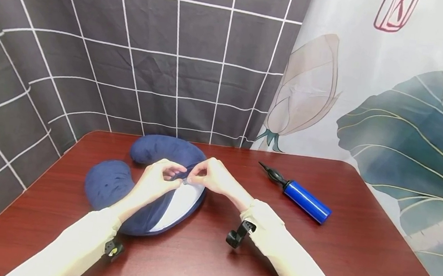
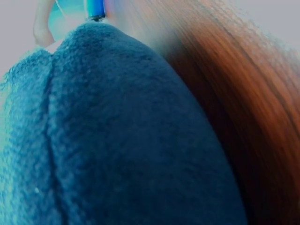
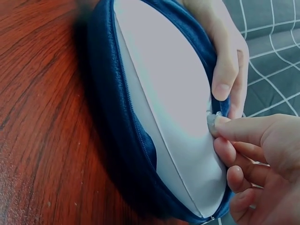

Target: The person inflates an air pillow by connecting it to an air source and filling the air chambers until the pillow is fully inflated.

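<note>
A navy plush U-shaped neck pillow [image 1: 164, 149] lies on the table, its cover unzipped along the outer curve. Through the gap shows a white inflatable bladder [image 3: 161, 61], which looks rounded out. My right hand [image 1: 212, 175] pinches a small clear air valve [image 3: 212, 124] on the bladder between thumb and forefinger; its other fingers are loosely bent. Facing it, my left hand [image 1: 155, 178] grips the cover's edge beside the valve, thumb over the edge and fingers behind, partly hidden. Blue plush [image 2: 126, 122] fills most of the left wrist view.
A blue hand pump [image 1: 306, 201] with a black nozzle lies right of the pillow. The reddish-brown table [image 1: 207, 264] has rounded far corners. Behind it hang a dark grid-patterned curtain [image 1: 143, 70] and a white curtain [image 1: 354, 16] with leaf and flower prints.
</note>
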`<state>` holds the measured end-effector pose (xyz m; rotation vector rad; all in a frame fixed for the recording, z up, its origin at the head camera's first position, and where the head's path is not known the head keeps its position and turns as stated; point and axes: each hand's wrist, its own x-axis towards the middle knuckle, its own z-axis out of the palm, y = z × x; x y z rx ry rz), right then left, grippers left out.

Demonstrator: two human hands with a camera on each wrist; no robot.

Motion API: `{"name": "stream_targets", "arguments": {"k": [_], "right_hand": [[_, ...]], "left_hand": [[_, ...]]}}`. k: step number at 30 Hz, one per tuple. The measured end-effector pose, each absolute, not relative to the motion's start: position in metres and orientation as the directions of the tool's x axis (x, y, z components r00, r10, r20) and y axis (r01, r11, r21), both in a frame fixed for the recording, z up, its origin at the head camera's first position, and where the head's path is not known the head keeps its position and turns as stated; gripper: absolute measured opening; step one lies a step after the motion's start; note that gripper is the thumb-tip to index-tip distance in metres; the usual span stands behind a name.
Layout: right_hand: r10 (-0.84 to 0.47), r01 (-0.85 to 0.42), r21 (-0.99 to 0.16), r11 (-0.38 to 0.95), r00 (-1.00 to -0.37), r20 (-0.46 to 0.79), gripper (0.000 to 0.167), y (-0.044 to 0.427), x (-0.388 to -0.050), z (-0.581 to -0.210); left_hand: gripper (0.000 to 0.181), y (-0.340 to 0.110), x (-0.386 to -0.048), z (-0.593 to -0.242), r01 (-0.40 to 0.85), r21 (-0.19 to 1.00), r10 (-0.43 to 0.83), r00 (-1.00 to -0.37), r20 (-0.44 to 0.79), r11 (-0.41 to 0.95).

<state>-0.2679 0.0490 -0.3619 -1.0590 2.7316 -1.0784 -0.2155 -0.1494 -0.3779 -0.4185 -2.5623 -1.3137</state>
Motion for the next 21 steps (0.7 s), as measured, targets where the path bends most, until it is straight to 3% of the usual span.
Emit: {"name": "stream_targets", "arguments": {"k": [21], "right_hand": [[-0.482,-0.507,-0.64,0.578,-0.844,0.234,0.005,0.0389,-0.2601,-0.3692]], "left_hand": [[0.028,-0.1529,-0.2148,-0.3775,0.363,0.753,0.158,-0.93,0.333,0.548]]}}
